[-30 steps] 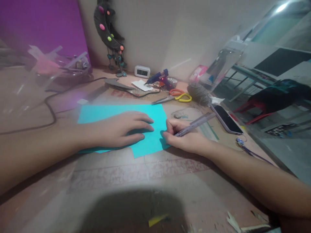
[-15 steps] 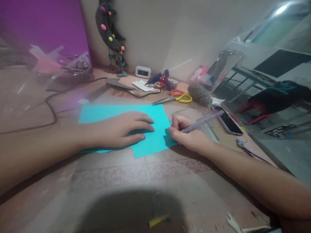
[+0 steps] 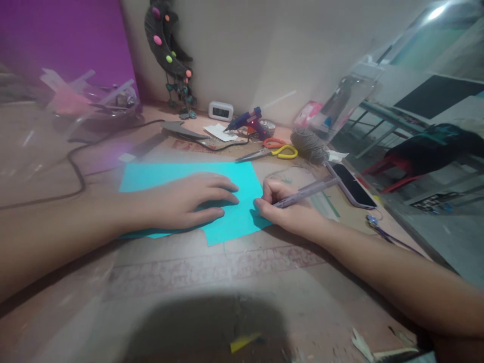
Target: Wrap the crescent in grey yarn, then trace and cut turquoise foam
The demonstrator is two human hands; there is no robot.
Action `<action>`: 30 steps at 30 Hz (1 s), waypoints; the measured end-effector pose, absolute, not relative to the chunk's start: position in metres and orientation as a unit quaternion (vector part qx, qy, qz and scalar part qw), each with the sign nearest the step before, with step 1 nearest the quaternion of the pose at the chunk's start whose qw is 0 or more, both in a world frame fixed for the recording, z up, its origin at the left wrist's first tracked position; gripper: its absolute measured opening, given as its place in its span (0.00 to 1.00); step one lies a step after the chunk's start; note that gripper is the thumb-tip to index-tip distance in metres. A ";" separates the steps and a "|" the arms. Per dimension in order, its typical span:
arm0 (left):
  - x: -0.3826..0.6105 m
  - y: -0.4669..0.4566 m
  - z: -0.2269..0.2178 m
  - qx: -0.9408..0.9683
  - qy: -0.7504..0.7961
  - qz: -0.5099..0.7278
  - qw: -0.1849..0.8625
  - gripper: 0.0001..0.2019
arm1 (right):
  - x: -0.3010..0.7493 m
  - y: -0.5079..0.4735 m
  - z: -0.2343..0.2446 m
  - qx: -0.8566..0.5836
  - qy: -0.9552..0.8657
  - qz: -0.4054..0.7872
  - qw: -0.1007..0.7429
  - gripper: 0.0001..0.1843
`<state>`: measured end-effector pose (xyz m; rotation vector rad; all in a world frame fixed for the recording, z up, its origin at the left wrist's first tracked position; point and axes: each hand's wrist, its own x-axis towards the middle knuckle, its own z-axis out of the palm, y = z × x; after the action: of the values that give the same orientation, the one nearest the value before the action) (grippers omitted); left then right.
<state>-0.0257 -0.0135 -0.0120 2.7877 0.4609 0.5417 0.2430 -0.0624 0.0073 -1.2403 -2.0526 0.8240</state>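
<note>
Left hand (image 3: pixel 198 199), fingers spread, lies on a turquoise sheet (image 3: pixel 230 229) at twelve o'clock; right hand (image 3: pixel 289 206), over the sheet's three-o'clock edge, pinches a pen (image 3: pixel 306 191). Scissors (image 3: pixel 257 154) lie towards its two o'clock.

On the table (image 3: pixel 170 272) a sheet (image 3: pixel 242 222) is laid under the left hand (image 3: pixel 192 199); at its right edge a pen (image 3: pixel 308 191) is held in the right hand (image 3: pixel 289 210). Beyond its far edge scissors (image 3: pixel 274 152) are placed, with a glue gun (image 3: pixel 253 121) behind; farther right, a phone (image 3: pixel 355 186) is set nearer than the yarn ball (image 3: pixel 308 145).
</note>
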 end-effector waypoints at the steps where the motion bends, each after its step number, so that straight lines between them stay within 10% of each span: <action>1: -0.026 -0.014 -0.012 0.961 0.158 0.186 0.131 0.16 | 0.243 -0.062 0.007 -0.465 -0.774 0.310 0.297 0.16; 30: -0.026 -0.013 -0.013 0.960 0.159 0.187 0.136 0.16 | 0.242 -0.062 0.011 -0.460 -0.776 0.321 0.288 0.15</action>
<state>-0.0258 -0.0131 -0.0132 2.7785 0.4616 0.5427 0.2417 -0.0616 0.0110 -1.2293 -2.0724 0.8572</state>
